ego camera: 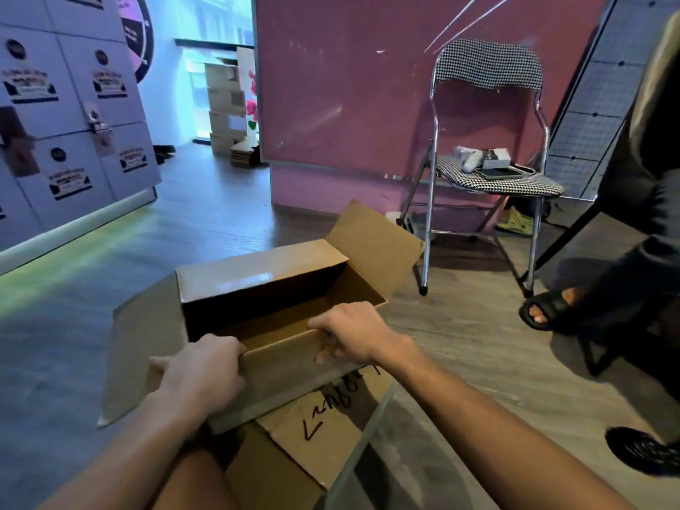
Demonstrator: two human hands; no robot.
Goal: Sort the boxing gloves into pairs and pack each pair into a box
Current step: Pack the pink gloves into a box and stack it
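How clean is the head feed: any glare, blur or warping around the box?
Head view: the left hand and right hand on the open box are sharp; a glare patch sits on its far flap; the inside is shadowed near the far wall; wide-angle warp tilts the lockers; the person at the right edge is blurred.

Dim room, cool daylight from window (220, 68) at 11 o'clock; glare on my box (257, 279); edges fisheye-bent, soft.

Only writing we can half make out is a black marker scrawl on the cardboard flap (327, 432), something like "Lan…", rest unclear. The locker stickers (31, 86) are way too blurry for us to read.
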